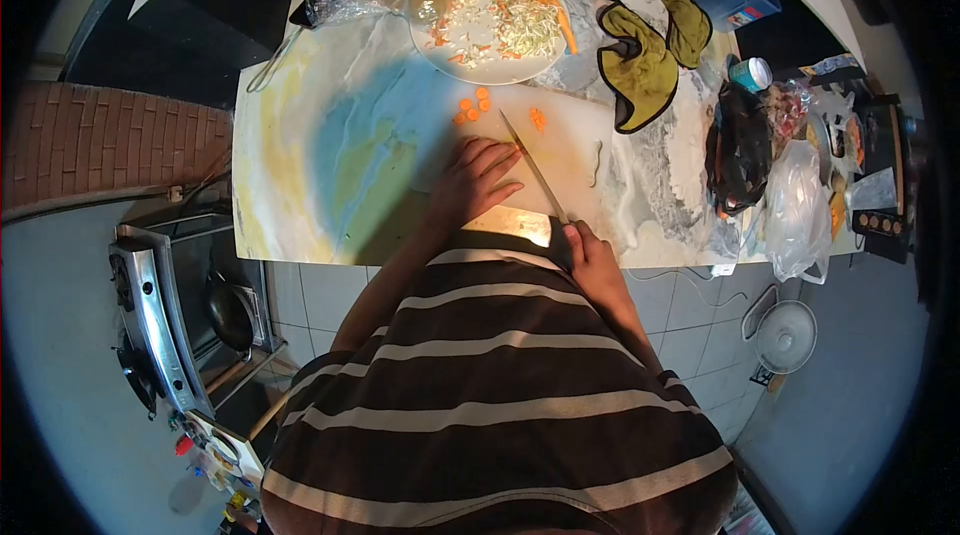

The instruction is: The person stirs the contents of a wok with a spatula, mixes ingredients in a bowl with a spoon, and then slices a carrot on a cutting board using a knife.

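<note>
On the white cutting board (pixel 575 150), my right hand (pixel 592 263) grips a long narrow knife (pixel 537 170) by its handle. Its blade slants up and left across the board. My left hand (pixel 476 180) rests on the board just left of the blade, fingers bent downward. A bit of orange carrot (pixel 519 151) shows at its fingertips, mostly hidden by the fingers. Several round carrot slices (pixel 471 107) lie beyond this hand. Right of the knife tip is a small heap of cut carrot (pixel 538 119). A thin greenish strip (pixel 596 163) lies near the board's right side.
Behind the board stands a white plate (pixel 425 45) with shredded vegetables and carrot pieces. A tied plastic bag (pixel 340 8) is left of it; green cloths (pixel 640 60) lie right. Black (pixel 740 155) and clear plastic bags (pixel 797 205) crowd the right end. A shiny flat strip (pixel 508 224) lies before me.
</note>
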A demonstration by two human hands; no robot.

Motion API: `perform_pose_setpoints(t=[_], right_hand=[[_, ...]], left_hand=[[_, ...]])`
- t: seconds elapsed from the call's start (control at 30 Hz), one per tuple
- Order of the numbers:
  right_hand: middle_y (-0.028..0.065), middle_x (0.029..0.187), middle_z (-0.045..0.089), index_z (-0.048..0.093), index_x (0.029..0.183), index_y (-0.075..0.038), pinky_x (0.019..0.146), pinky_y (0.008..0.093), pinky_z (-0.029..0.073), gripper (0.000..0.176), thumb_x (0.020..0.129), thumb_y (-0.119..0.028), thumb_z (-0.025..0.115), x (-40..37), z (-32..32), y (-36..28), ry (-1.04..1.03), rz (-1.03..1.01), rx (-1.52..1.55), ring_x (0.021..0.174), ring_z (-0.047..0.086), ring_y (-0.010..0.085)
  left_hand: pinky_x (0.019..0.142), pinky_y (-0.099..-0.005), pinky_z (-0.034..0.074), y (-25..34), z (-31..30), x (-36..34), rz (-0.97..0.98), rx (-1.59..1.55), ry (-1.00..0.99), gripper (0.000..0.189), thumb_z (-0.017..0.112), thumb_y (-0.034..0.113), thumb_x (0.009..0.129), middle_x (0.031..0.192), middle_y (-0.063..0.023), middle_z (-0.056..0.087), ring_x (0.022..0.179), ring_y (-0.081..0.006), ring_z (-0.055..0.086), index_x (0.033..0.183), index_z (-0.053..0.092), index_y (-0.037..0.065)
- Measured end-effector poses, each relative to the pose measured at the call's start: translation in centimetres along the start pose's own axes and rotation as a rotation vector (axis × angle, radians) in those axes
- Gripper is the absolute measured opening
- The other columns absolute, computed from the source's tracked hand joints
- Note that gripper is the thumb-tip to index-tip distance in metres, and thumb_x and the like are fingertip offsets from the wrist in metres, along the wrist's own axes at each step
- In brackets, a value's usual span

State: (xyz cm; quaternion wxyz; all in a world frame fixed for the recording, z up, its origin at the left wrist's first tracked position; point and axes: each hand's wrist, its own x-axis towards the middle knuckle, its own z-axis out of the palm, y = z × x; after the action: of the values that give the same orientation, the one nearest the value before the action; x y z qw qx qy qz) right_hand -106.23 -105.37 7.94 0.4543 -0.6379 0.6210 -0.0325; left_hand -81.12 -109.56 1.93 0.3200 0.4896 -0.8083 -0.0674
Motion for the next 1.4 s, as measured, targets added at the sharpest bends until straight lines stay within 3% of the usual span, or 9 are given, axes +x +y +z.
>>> perform_pose_setpoints(t=[0.4, 0.67, 1.0, 1.1, 1.17, 1.2, 1.27, 1.4], right_hand=[[0.0332, 0.091, 0.065, 0.053, 0.119, -0.002, 0.077, 0.0598, 0.047, 0.041, 0.106, -0.038, 0.037, 0.3, 0.2, 0.1, 0.038, -0.023, -0.149, 0.089, 0.061, 0.0532], [0.0357, 0.087, 0.064, 0.052, 0.124, -0.002, 0.075, 0.0597, 0.046, 0.042, 0.105, -0.037, 0.04, 1.0, 0.1, 1.0, 0.016, -0.027, -0.162, 0.089, 0.061, 0.0545], [0.0338, 0.085, 0.064, 0.049, 0.12, -0.001, 0.072, 0.0612, 0.046, 0.042, 0.106, -0.038, 0.036, 1.6, -1.5, 0.1, -0.056, -0.036, -0.192, 0.085, 0.061, 0.0541], [0.0321, 0.088, 0.065, 0.05, 0.118, 0.001, 0.078, 0.0563, 0.048, 0.046, 0.106, -0.04, 0.034, 2.1, -1.8, 0.3, -0.111, -0.001, -0.169, 0.088, 0.061, 0.0531], [0.0288, 0.092, 0.066, 0.054, 0.117, 0.003, 0.086, 0.0468, 0.048, 0.053, 0.106, -0.045, 0.034, 2.4, -2.1, 1.1, -0.194, -0.011, 0.035, 0.093, 0.062, 0.0462], [0.0288, 0.092, 0.066, 0.054, 0.117, 0.003, 0.086, 0.0468, 0.048, 0.053, 0.106, -0.045, 0.034, 2.4, -2.1, 1.6, -0.193, -0.011, 0.038, 0.093, 0.062, 0.0462], [0.0252, 0.094, 0.066, 0.058, 0.117, 0.003, 0.09, 0.0389, 0.046, 0.058, 0.106, -0.049, 0.034, 2.7, -1.6, 2.6, -0.252, 0.043, 0.203, 0.096, 0.062, 0.0377], [0.0246, 0.094, 0.067, 0.058, 0.12, 0.002, 0.091, 0.0388, 0.045, 0.058, 0.106, -0.049, 0.036, 2.5, -0.5, 3.7, -0.178, -0.033, 0.239, 0.097, 0.063, 0.0337]], left_hand=[[0.103, -0.0392, 0.041, 0.0, -0.1, 0.0, 0.0, 0.011, -0.017, 0.048, 0.074, 0.032, 0.081, 0.124, -0.0054, 0.062, 0.117, -0.0236, 0.053, 0.12, 0.065, 0.005], [0.099, -0.0434, 0.044, -0.5, 0.1, -0.3, -0.183, -0.057, 0.184, 0.043, 0.076, 0.011, 0.078, 0.118, -0.009, 0.061, 0.11, -0.0298, 0.057, 0.118, 0.062, 0.005], [0.099, -0.0439, 0.044, -0.6, 0.0, 0.2, -0.214, -0.084, 0.157, 0.037, 0.074, 0.009, 0.079, 0.114, -0.0086, 0.061, 0.108, -0.0304, 0.058, 0.114, 0.063, 0.005], [0.101, -0.0442, 0.042, -0.1, -0.4, 0.5, -0.188, -0.074, 0.062, 0.037, 0.074, 0.015, 0.081, 0.118, -0.0073, 0.06, 0.111, -0.0286, 0.056, 0.117, 0.064, 0.007], [0.102, -0.0435, 0.041, 0.2, -0.4, 0.6, -0.111, -0.027, -0.008, 0.04, 0.074, 0.016, 0.081, 0.122, -0.0064, 0.058, 0.115, -0.0267, 0.054, 0.12, 0.066, 0.011], [0.102, -0.0435, 0.041, 0.2, -0.4, 0.5, -0.109, -0.026, -0.01, 0.04, 0.074, 0.016, 0.081, 0.122, -0.0064, 0.058, 0.115, -0.0267, 0.054, 0.12, 0.066, 0.011], [0.102, -0.0437, 0.041, 0.2, -0.2, 0.3, -0.073, 0.004, -0.034, 0.043, 0.075, 0.019, 0.081, 0.124, -0.0053, 0.057, 0.115, -0.0255, 0.054, 0.123, 0.066, 0.013], [0.105, -0.0447, 0.04, 0.0, -0.2, 0.1, -0.069, 0.01, -0.016, 0.038, 0.073, 0.025, 0.084, 0.125, -0.0048, 0.057, 0.117, -0.0253, 0.054, 0.12, 0.067, 0.012]])
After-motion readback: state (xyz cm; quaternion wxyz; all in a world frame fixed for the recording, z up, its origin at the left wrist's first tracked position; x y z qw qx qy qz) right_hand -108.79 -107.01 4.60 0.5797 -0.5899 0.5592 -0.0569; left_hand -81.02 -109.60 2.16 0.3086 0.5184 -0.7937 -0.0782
